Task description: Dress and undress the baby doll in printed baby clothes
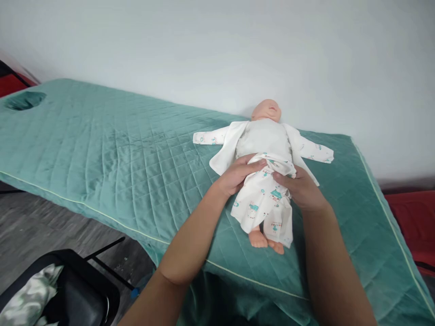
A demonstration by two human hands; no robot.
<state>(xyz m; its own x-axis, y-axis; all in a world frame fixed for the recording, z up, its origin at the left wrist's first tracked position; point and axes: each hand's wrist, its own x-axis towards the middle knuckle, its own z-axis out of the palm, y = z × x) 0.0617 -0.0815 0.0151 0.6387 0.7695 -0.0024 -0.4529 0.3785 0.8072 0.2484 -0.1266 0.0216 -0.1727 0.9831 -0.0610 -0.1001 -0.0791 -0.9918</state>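
Observation:
A baby doll [267, 109] lies on its back on the green quilted bed cover, head toward the wall and feet toward me. White printed pants [261, 203] cover its legs, with the bare feet showing below the hems. Its white jacket [234, 140] lies open at the front, both sleeves spread out sideways. At the waist, my left hand [239, 174] grips the bunched waistband from the left, thumb on top. My right hand [301, 185] is closed on the waistband's other side, thumb also on top. Some fingers of both hands are hidden beneath the cloth and doll.
The green bed [136, 149] stretches far to the left, with a face hole [25, 100] at that end. A pale wall [204, 50] runs behind it. A black chair [78, 285] holding a crumpled cloth [32, 294] stands lower left. Something red [411, 222] is beyond the right edge.

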